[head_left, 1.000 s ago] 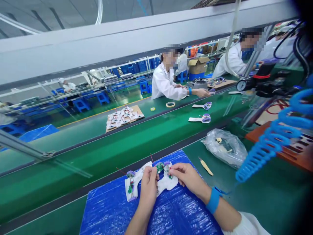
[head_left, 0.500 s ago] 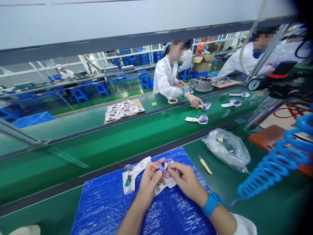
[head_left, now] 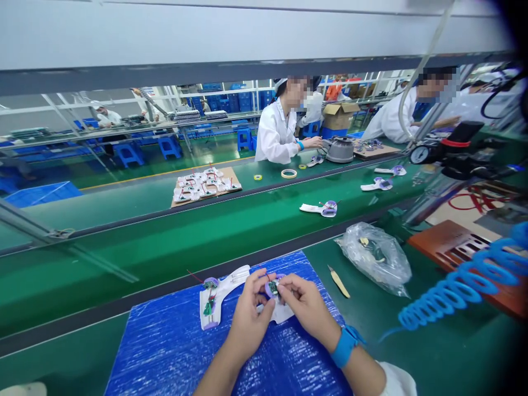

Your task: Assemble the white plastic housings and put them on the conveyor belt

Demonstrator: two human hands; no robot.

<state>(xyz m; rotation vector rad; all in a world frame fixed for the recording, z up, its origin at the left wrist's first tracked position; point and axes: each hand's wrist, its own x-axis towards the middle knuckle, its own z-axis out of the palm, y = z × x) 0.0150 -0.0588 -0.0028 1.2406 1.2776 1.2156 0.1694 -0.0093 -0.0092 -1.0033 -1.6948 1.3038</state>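
Note:
Both my hands meet over the blue-wrapped mat. My left hand (head_left: 251, 313) has its fingers closed around the left side of a white plastic housing with a purple round part, partly hidden by the hands. A small green circuit board (head_left: 273, 287) lies at the purple part, with a red wire above it. My right hand (head_left: 308, 305) presses thumb and fingertips on the board's right edge. The lower white edge of the housing (head_left: 282, 314) shows between my hands. Left of them, a second white housing (head_left: 225, 291) with green boards and a red wire rests on the mat.
The blue mat (head_left: 165, 341) lies on a green bench. To the right are a knife with a pale handle (head_left: 339, 283), a clear plastic bag (head_left: 375, 261) and a coiled blue hose (head_left: 445, 297). A white housing (head_left: 322, 209) sits on the green belt; a co-worker (head_left: 278, 126) sits beyond.
The part in my hands has turned, so the green circuit board now faces up. The co-worker's hand has drawn back from the belt, and the housing it touched is no longer there.

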